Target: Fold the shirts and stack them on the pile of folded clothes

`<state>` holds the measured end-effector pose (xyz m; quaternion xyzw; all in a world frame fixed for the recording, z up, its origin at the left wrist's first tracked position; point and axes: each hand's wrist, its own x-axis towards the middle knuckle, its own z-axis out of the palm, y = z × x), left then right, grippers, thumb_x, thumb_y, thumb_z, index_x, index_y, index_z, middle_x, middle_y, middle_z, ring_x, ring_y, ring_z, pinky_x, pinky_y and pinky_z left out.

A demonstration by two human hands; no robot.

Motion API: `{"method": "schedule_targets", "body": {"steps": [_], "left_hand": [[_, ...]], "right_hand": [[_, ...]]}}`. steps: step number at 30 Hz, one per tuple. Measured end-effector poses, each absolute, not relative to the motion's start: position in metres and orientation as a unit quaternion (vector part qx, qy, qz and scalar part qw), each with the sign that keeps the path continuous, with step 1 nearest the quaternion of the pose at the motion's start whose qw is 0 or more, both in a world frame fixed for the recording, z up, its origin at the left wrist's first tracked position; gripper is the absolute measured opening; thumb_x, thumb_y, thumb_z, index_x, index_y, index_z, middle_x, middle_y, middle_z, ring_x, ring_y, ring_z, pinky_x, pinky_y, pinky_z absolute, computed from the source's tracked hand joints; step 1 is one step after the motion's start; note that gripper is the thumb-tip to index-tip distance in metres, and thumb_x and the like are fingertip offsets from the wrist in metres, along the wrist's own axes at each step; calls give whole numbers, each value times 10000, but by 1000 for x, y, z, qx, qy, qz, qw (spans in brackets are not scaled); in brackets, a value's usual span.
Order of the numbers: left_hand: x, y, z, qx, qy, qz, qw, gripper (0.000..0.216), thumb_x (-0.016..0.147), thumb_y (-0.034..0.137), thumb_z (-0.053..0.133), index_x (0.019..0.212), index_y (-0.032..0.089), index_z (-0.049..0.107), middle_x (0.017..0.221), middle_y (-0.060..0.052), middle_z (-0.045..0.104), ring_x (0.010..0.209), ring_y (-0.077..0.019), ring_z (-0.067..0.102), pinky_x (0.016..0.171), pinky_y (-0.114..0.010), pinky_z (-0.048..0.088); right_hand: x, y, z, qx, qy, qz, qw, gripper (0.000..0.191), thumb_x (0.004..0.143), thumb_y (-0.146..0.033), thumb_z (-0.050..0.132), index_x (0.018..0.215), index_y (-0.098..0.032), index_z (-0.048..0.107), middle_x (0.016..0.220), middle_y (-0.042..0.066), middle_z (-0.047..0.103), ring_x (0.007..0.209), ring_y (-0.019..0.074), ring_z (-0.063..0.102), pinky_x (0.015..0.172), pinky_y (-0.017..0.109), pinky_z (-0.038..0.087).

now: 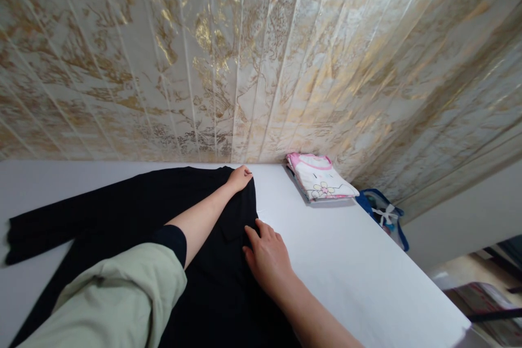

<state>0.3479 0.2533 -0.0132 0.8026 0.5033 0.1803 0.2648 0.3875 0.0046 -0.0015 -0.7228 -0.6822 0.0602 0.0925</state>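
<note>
A black garment [134,217] lies spread flat on a white table [350,261], one long part stretching out to the left. My left hand [239,178] reaches across to the garment's far right corner, fingers curled down onto the cloth there. My right hand [267,256] rests flat on the garment's right edge nearer to me, fingers stretched out and apart. A pale green sleeve with a dark cuff covers my left upper arm.
A folded stack of white and pink printed clothes [322,178] sits at the table's far right, by the marbled gold and white wall [261,54]. A blue bag [383,213] hangs off the table's right edge. Floor and furniture show at the lower right.
</note>
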Motion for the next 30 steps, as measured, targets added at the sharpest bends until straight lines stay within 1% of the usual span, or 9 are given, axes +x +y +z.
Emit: {"method": "schedule_targets", "body": {"steps": [2,5,11,15,18,20,24,26,30], "left_hand": [[340,249,-10,813,499,169,249,294,921,342,534,1183,208,548,1096,-50,695,1037,-181,628,900,-308,470],[319,239,-2,826,504,136,214,379,857,386,590,1191,220,520,1083,-49,706,1079,-233,623,925,-365,433],[275,212,9,832,532,65,146,358,819,422,609,1084,189,543,1052,-112,716,1050,-310,641,957,-450,381],[260,198,9,830,541,56,127,247,849,298,581,1081,223,544,1123,-82,699,1043,-273,647,918,-392,417],[253,193,11,826,547,75,112,263,905,262,492,1168,255,505,1172,-64,669,1048,-232,641,837,-324,460],[251,188,14,824,552,79,100,274,897,260,510,1170,242,516,1171,-84,655,1033,-246,642,811,-329,476],[255,175,20,836,536,103,60,280,887,221,504,1159,182,557,1254,-161,580,1165,-322,559,966,-444,414],[265,168,19,858,496,123,53,306,928,212,412,1199,191,554,1304,-138,561,1251,-285,495,1051,-417,350],[295,161,0,898,413,124,85,388,973,264,317,1290,214,534,1398,-56,540,1291,-172,476,1087,-277,326]], "right_hand": [[387,4,-2,-724,-681,60,92,485,876,-282,545,1356,-216,538,1428,161,470,1284,304,465,1008,436,417],[387,4,-2,-725,-680,61,92,485,879,-289,548,1360,-229,537,1431,161,464,1278,303,469,1008,434,414],[387,4,-3,-726,-680,55,91,474,882,-289,554,1355,-275,542,1416,149,479,1264,292,480,993,428,416],[387,3,-4,-726,-681,48,86,471,884,-287,550,1354,-285,541,1413,143,483,1257,285,487,984,423,416],[386,3,-4,-727,-680,43,85,470,888,-281,543,1358,-285,540,1413,149,483,1257,290,488,978,427,418],[386,3,-4,-727,-680,39,84,467,891,-283,540,1358,-285,540,1411,149,486,1254,289,491,977,423,419],[385,3,-3,-726,-682,37,80,460,891,-279,540,1351,-287,546,1409,149,489,1256,293,493,971,426,425],[385,4,-3,-726,-682,36,79,459,890,-273,541,1348,-289,550,1412,150,487,1256,299,492,966,430,428],[385,3,-4,-724,-684,32,83,461,892,-270,537,1353,-283,548,1405,146,497,1258,297,491,970,428,431]]}}
